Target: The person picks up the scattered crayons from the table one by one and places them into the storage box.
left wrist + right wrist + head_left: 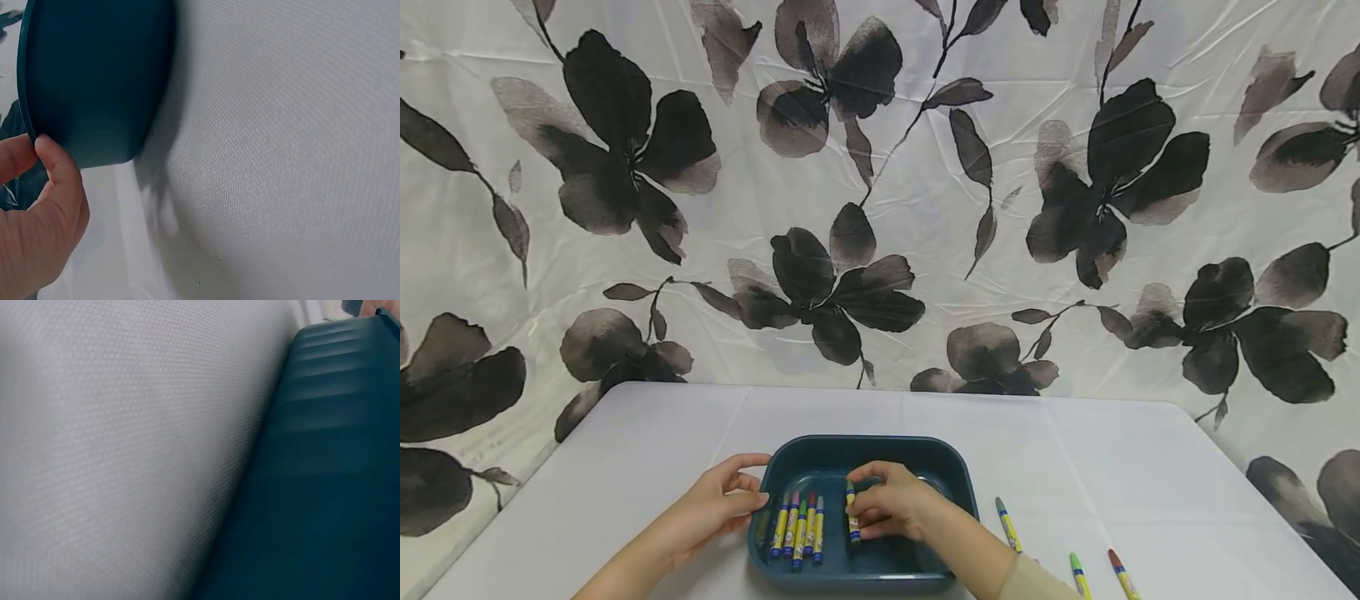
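A dark teal tray [865, 581] stands on the white table. My left hand [722, 498] pinches its left rim between thumb and fingers; in the left wrist view the left hand [47, 212] grips that rim from outside. Over the middle of the tray my right hand [891, 502] holds a green-tipped crayon [852, 512] upright by its yellow and blue wrapper. Several crayons [801, 533] with yellow and blue wrappers lie side by side in the tray's left part. The right wrist view has the tray's outer wall [325, 487] but not the crayon.
Right of the tray lie three crayons: a dark green-tipped crayon [1009, 525], a light green crayon [1078, 575] and a red crayon [1122, 575]. A white cloth [685, 425] covers the table. Behind it hangs a floral curtain [925, 250].
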{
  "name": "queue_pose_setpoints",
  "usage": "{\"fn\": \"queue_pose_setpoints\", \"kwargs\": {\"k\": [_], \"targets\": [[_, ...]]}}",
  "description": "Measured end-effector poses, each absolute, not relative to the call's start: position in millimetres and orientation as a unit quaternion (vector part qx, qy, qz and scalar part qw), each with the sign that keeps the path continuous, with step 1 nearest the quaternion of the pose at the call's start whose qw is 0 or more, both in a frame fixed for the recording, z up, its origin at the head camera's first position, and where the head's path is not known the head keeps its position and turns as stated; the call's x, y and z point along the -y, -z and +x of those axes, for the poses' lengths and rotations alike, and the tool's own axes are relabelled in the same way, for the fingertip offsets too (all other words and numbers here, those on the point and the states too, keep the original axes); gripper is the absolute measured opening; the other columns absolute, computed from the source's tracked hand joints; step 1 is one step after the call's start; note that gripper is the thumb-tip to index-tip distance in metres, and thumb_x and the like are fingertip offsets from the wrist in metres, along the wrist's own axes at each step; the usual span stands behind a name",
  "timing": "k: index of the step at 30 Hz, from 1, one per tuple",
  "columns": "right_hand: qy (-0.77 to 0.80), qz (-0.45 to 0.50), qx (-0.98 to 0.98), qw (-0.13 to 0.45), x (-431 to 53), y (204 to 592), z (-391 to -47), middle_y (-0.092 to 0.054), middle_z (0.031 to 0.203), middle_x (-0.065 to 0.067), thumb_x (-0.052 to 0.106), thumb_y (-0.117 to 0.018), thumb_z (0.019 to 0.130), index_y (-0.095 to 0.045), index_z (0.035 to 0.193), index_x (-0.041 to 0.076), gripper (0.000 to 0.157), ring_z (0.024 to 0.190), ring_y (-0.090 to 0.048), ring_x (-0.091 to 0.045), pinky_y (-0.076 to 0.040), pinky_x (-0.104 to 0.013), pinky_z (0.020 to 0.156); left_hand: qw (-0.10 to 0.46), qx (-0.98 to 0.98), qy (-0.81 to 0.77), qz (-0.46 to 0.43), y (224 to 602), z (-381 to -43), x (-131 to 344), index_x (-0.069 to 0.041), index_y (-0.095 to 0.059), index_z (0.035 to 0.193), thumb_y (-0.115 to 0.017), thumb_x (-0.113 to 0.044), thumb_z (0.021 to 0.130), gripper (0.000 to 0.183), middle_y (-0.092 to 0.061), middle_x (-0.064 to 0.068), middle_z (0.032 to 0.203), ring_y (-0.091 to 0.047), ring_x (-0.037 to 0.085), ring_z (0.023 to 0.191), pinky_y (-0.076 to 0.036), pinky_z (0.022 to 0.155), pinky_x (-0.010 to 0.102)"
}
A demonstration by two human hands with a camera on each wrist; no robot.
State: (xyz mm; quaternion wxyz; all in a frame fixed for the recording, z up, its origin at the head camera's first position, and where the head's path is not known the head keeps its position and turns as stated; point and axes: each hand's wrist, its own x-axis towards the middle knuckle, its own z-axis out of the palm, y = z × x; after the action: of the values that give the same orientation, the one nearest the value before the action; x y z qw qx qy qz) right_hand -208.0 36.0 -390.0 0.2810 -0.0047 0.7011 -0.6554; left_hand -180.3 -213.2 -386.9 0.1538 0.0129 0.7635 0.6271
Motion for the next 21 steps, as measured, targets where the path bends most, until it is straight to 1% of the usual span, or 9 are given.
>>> {"fn": "queue_pose_setpoints", "kwargs": {"k": [12,16,21], "targets": [[0.658,-0.005,-0.698,0.283,-33.8,390.5,-209.0,-0.057,0.073,-0.005,-0.008,-0.064,0.076,-0.054,0.117,0.002,0.044,0.057,-0.054,-0.011,-0.052,-0.026,0.054,0.155,-0.762,-0.628,0.018,384.2,-180.1,213.3,0.004,-0.029,0.138,-0.062,-0.009,0.087,0.062,-0.047,0.008,0.092,-0.049,0.016,0.076,-0.046,0.064,0.026],[0.663,-0.006,-0.693,0.284,-34.4,391.1,-208.9,-0.057,0.071,-0.006,-0.008,-0.062,0.076,-0.055,0.115,0.003,0.041,0.055,-0.055,-0.01,-0.051,-0.024,0.052,0.158,-0.76,-0.63,0.021,384.4,-180.7,212.5,0.005,-0.028,0.138,-0.061,-0.008,0.087,0.062,-0.047,0.008,0.092,-0.049,0.016,0.076,-0.046,0.064,0.026],[0.666,-0.01,-0.688,0.29,-36.7,388.3,-209.3,-0.059,0.072,-0.007,-0.007,-0.061,0.077,-0.055,0.117,0.002,0.041,0.055,-0.057,-0.011,-0.051,-0.024,0.053,0.161,-0.758,-0.632,0.014,384.8,-180.2,212.6,0.004,-0.028,0.138,-0.062,-0.008,0.087,0.063,-0.047,0.008,0.092,-0.049,0.016,0.076,-0.046,0.064,0.025]]}}
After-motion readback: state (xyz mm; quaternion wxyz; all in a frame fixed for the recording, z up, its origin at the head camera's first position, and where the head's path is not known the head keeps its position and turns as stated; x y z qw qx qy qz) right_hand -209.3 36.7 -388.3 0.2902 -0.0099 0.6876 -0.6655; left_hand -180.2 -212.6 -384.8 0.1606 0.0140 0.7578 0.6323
